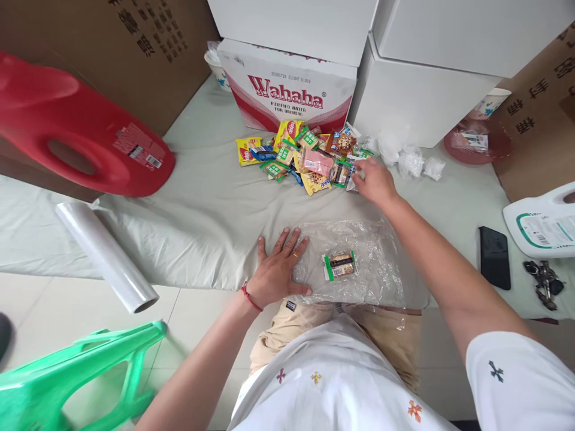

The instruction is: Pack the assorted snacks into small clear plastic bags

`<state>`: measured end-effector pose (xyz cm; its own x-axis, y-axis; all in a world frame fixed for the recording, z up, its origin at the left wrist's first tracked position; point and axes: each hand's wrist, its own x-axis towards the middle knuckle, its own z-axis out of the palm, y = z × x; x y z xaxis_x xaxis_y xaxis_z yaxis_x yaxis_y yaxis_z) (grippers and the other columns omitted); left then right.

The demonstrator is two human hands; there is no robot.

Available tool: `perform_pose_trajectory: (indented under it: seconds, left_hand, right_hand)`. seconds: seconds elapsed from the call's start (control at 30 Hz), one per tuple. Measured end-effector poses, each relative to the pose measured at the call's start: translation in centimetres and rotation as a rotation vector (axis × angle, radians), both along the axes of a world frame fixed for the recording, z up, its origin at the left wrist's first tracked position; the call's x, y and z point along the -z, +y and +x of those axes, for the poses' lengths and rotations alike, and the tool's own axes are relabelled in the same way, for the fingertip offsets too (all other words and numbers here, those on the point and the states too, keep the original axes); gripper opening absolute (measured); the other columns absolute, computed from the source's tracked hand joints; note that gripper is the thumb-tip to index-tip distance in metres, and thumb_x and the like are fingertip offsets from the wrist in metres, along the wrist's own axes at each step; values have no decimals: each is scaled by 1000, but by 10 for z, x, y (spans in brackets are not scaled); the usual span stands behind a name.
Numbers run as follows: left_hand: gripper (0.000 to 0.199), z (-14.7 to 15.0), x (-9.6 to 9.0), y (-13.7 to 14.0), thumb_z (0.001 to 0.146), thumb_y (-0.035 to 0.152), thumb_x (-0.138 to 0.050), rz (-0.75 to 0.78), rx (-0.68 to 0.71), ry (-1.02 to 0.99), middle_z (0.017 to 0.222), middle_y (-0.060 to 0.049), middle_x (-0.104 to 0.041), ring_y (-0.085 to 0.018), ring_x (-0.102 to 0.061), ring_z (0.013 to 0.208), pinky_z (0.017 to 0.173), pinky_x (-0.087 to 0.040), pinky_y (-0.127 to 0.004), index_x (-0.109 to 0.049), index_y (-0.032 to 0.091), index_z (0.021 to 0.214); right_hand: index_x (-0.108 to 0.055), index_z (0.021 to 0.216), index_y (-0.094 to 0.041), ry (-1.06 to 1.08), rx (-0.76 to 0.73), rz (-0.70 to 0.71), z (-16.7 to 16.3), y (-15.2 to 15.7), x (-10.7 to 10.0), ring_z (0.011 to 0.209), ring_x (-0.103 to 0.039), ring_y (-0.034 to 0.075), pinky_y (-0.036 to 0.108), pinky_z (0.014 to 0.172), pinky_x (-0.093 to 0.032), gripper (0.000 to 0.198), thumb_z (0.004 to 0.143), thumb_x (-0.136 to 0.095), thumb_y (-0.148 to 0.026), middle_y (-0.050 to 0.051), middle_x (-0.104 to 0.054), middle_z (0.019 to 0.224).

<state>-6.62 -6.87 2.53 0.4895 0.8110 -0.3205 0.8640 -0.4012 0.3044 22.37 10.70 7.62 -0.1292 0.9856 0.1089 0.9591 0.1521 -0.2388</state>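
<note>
Snack pkt (340, 266) on clear film (375, 263); R hand (372, 181) at pile (317, 160)

Snack pkt is seen just below ctr, to the right, lying flat on clear film, apart from both hands. Film's left part is pressed by L hand (277, 266): palm down, fingers spread, nothing gripped. R hand is placed at pile's right edge, upper ctr; fingers part-curled, but whether anything is gripped cannot be told.

Progress (judged): early. One pkt is set on film; film lies open; many more are left in pile.

Labels: "Wahaha®, PURIFIED WATER FOR DRINKING" is read on white-and-red carton (287, 93), top ctr, behind pile; code line above too small to be trusted. Chinese chars. are printed on brown cardboard (90, 36), upper left. Red jug (121, 170), left: label illegible.
</note>
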Motion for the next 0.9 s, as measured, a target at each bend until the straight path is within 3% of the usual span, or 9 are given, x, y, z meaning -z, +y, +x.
perform_pose_trajectory:
  seconds: [0.1,0.17,0.3,0.37,0.47,0.57,0.63,0.8,0.9]
  left_hand:
    - [122,0,-1,0,70,84,-68,-12,-3,-10,174,-13,-8,-47,-5,160,115,8,-81,-17,27,166]
    - [124,0,-2,0,70,85,-68,-27,-5,-5,174,-13,-6,-46,-4,160,115,9,-82,-17,27,166]
    - [123,1,-4,1,70,85,-67,-33,-6,15,174,-12,-5,-45,-3,160,116,8,-80,-16,28,166]
    - [120,1,-3,1,72,84,-67,-26,-13,20,175,-12,-6,-45,-3,160,116,8,-80,-16,29,166]
    - [119,1,-2,1,72,82,-67,-7,-6,-6,174,-13,-9,-45,-6,160,116,8,-80,-17,29,166]
    - [120,0,0,1,71,82,-69,14,11,-43,174,-15,-10,-45,-7,160,116,7,-80,-18,28,166]
    - [120,0,1,1,72,81,-69,14,9,-47,174,-15,-10,-46,-7,160,115,8,-81,-18,28,166]
    - [120,-1,2,1,72,80,-69,13,5,-27,174,-15,-8,-46,-4,160,114,7,-82,-17,27,166]
    - [120,-1,2,2,72,79,-70,34,15,-26,174,-16,-10,-46,-5,160,116,4,-81,-17,28,166]
  right_hand:
    - [-50,149,-14,-45,-47,-32,-21,33,4,119,-61,37,44,94,-50,62,90,-60,-29,21,-59,142]
    - [-51,147,-13,-89,-42,-91,-31,43,5,115,-62,37,43,90,-51,67,84,-68,-30,22,-61,139]
    - [-73,104,-15,-97,19,-155,-26,38,-2,96,-64,31,35,78,-48,29,80,-72,-31,15,-73,102]
    - [-71,86,-16,4,32,-94,-14,21,-9,85,-61,26,32,73,-44,16,82,-70,-32,10,-69,85]
    - [-67,79,-17,342,35,-18,3,-29,-18,70,-52,17,28,65,-37,18,84,-66,-34,2,-59,72]
    - [-66,87,-18,759,18,-296,9,-96,-18,61,-43,12,26,59,-33,29,82,-69,-46,-3,-55,68]
    - [-66,88,-19,909,23,-499,7,-137,-10,60,-43,12,25,58,-33,37,79,-72,-54,-3,-57,70]
    - [-67,98,-19,924,17,-677,-3,-187,22,66,-51,14,26,63,-39,43,80,-72,-58,-2,-60,75]
    - [-68,110,-20,679,8,-533,-4,-191,29,72,-56,17,29,66,-43,40,85,-68,-51,1,-63,85]
